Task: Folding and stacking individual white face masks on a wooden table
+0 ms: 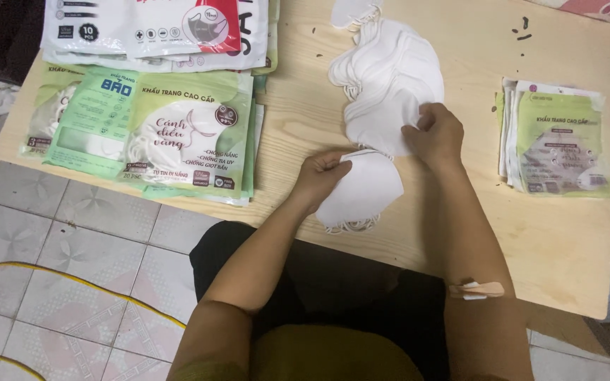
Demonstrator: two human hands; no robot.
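My left hand grips a small stack of folded white face masks near the front edge of a low wooden table. Their ear loops hang below the stack. My right hand pinches the near end of a long fanned row of white masks that runs toward the far edge of the table. The two hands are close together, about a hand's width apart.
Green and white filled mask packets lie stacked at the table's left, with red and white packets behind them. A pile of empty green pouches sits at the right. Tiled floor with a yellow cable lies at the lower left.
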